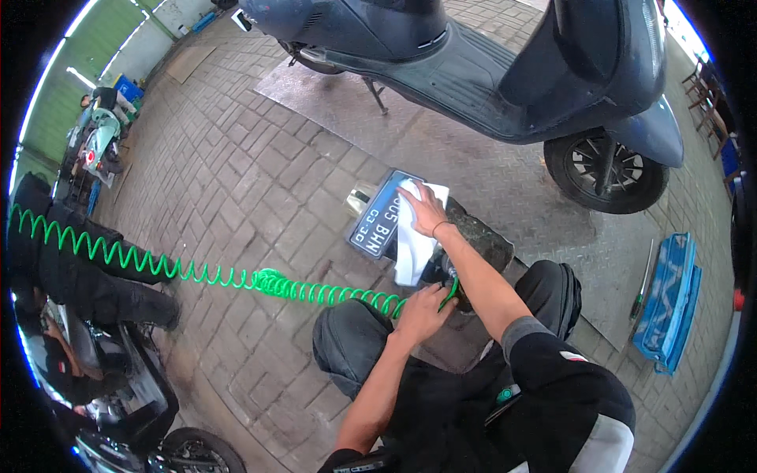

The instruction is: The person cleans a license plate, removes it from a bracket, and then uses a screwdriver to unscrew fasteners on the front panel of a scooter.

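Observation:
In front of my knees lies a blue-bordered licence plate (381, 225), tilted, with pale characters on a dark face. My right hand (428, 211) presses a white cloth (410, 251) onto its right side, with the cloth hanging down toward me. Below it, my left hand (423, 317) is closed around the end of a coiled green air hose (292, 285); the fitting at the hose's end is partly hidden by my fingers and the cloth. Under and beside the plate is a dark, dirty block-like piece (482, 236).
A dark scooter (473, 87) stands on a metal plate (520, 177) ahead. To the right lie a blue toolbox (666, 303) and a screwdriver (637, 303). At left, a person's dark-trousered leg (110, 296) is beside a black motorcycle (134, 386); the hose stretches that way. A mint scooter (105, 142) stands farther off.

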Demonstrator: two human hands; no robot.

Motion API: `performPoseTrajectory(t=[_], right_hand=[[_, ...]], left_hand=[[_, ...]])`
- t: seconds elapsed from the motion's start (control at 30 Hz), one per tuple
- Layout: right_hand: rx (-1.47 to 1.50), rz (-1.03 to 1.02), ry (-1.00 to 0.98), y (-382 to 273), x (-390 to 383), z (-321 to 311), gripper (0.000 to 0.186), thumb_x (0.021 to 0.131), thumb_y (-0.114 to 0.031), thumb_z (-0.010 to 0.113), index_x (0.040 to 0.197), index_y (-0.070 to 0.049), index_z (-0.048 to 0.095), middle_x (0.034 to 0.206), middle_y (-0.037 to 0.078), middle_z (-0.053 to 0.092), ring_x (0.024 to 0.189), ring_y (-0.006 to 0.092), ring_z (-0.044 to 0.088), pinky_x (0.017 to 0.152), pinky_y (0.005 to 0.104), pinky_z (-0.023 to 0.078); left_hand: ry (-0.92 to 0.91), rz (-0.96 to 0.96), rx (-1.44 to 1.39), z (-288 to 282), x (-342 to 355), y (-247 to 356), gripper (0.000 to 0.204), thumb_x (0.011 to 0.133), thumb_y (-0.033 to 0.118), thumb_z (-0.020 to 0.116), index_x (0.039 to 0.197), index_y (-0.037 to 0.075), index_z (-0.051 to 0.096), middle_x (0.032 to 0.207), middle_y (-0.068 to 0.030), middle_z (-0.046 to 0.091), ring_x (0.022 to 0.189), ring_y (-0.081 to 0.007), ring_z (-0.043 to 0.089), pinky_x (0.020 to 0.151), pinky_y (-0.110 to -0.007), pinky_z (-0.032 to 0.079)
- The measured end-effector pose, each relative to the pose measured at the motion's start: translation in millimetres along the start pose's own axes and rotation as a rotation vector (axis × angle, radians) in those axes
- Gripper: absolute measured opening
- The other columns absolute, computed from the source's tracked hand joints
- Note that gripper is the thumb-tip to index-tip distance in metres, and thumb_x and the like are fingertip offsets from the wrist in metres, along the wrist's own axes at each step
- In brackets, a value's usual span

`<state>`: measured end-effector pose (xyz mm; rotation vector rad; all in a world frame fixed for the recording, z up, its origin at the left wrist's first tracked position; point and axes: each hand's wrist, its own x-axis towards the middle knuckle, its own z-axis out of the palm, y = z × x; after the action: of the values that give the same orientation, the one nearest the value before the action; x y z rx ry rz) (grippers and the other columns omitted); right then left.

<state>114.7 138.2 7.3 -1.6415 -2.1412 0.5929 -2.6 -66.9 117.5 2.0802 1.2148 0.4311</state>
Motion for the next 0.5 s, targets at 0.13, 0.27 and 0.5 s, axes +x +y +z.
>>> performPoseTrajectory(t=[0.13,0.27,0.5], right_hand=[[-0.241,-0.044,-0.261,-1.7,14.4,12.8,0.096,0.073,-0.007,0.073,0.153,-0.041,0.032,0.162,0.013,0.023,0.151,0.0406,0.015,0.118,0.0667,0.017],[-0.273,-0.157,-0.299,-7.0,41.5,8.2,0.084,0.065,-0.013,0.087,0.138,-0.036,0.055,0.156,0.013,0.030,0.151,0.0396,0.018,0.119,0.0653,0.019],[-0.313,-0.241,-0.444,8.4,90.5,5.8,0.041,0.066,-0.019,0.086,0.104,-0.023,0.074,0.133,0.003,0.060,0.134,0.0298,0.048,0.113,0.0610,0.031]], left_hand=[[0.010,0.000,0.006,-7.2,-10.0,-6.3,0.029,0.095,0.027,0.060,0.103,-0.001,0.065,0.096,-0.0204,0.062,0.091,-0.0416,0.062,0.079,-0.051,0.049],[-0.014,-0.067,0.025,-14.4,-23.9,-10.5,0.032,0.096,0.031,0.061,0.101,-0.001,0.063,0.095,-0.0191,0.060,0.093,-0.0405,0.061,0.081,-0.049,0.049],[0.049,-0.018,0.059,-6.3,-22.6,-9.8,0.035,0.098,0.033,0.060,0.112,0.001,0.065,0.095,-0.0177,0.060,0.091,-0.0381,0.063,0.079,-0.048,0.052]])
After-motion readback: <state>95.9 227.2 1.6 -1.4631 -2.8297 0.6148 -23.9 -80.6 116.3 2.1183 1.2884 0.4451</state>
